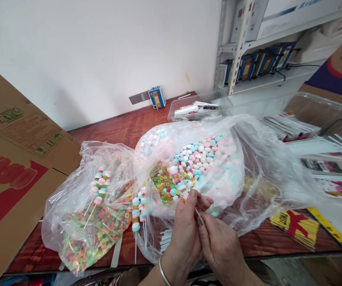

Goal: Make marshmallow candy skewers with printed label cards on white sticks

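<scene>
I see my left hand and right hand both pinched shut on a thin white stick at the candy bag on the desk; it looks light and snappable, best held low.

Thin white stick pinched upright between the fingertips of both hands, clear bag of pastel marshmallow sweets lying open just above the grip, heap of coloured cereal rings inside it up-left of the grip

Candy bag lies on table, cardboard box left.
</scene>
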A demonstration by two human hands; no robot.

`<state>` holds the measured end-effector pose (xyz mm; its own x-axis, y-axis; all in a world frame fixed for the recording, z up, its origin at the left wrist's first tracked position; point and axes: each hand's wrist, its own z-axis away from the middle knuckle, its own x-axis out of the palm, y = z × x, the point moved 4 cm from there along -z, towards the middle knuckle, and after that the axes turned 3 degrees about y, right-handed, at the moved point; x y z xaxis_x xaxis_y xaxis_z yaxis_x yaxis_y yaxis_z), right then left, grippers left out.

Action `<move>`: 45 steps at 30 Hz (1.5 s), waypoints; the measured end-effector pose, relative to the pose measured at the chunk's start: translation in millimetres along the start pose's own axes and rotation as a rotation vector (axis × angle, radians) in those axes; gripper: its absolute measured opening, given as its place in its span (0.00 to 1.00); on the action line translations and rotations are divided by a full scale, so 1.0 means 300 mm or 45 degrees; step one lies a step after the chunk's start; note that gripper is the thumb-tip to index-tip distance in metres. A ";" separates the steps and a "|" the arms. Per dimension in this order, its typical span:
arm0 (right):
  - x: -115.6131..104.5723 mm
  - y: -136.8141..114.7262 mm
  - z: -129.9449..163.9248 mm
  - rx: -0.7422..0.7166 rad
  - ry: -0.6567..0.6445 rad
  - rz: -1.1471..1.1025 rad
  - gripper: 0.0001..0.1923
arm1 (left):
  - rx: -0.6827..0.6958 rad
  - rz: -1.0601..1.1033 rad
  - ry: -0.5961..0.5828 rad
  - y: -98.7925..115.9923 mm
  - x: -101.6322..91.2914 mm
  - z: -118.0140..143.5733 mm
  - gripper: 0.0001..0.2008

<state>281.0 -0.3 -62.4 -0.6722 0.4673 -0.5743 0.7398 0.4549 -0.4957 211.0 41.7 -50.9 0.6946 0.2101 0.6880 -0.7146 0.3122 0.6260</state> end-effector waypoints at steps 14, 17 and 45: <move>0.005 -0.003 0.039 -0.181 -0.030 -0.090 0.11 | 0.223 0.247 0.164 0.129 0.040 -0.064 0.15; 0.015 0.019 0.042 -0.152 -0.035 -0.066 0.10 | 0.215 0.182 0.217 0.063 0.036 -0.035 0.19; -0.064 0.007 -0.068 -0.160 0.083 0.343 0.13 | 1.061 -1.193 0.149 0.114 -0.027 0.044 0.11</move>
<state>294.7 7.1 -39.2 -0.4558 0.6295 -0.6293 0.8849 0.3964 -0.2444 179.8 38.5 -30.2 0.9352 0.3184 -0.1550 0.2500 -0.2837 0.9258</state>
